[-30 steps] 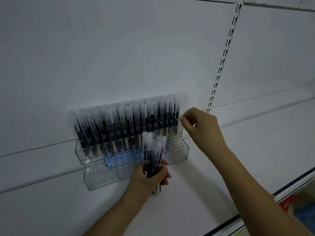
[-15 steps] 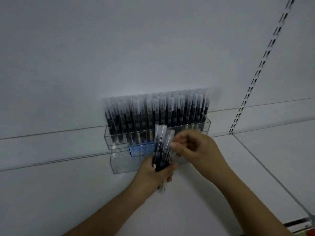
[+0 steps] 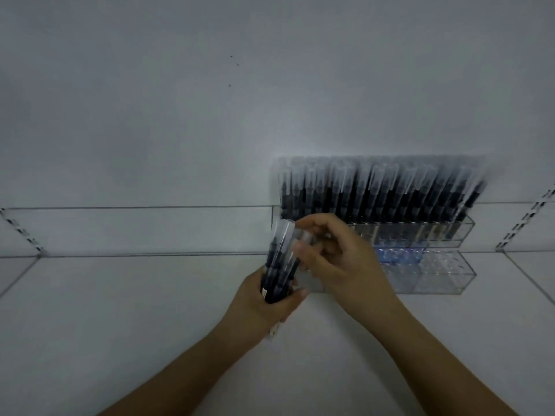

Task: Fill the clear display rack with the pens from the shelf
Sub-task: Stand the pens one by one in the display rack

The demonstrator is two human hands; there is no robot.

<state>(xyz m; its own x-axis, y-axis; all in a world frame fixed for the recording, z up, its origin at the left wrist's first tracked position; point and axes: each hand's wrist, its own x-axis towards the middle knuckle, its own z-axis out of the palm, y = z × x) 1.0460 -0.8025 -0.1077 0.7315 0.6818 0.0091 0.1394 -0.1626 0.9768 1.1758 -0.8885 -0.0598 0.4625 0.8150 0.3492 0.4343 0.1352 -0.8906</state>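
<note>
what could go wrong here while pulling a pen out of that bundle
The left hand grips the pen bundle low down, so tugging one cap with the right hand might loosen neighbours and drop them. The hands also hang close in front of the packed upper row of the clear rack; a bump could tip those pens.

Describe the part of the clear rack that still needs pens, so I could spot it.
On the white shelf, find the clear rack against the back wall. Its upper tier is packed with dark pens. The lower front tier, right of the hands, shows only bare holes.
</note>
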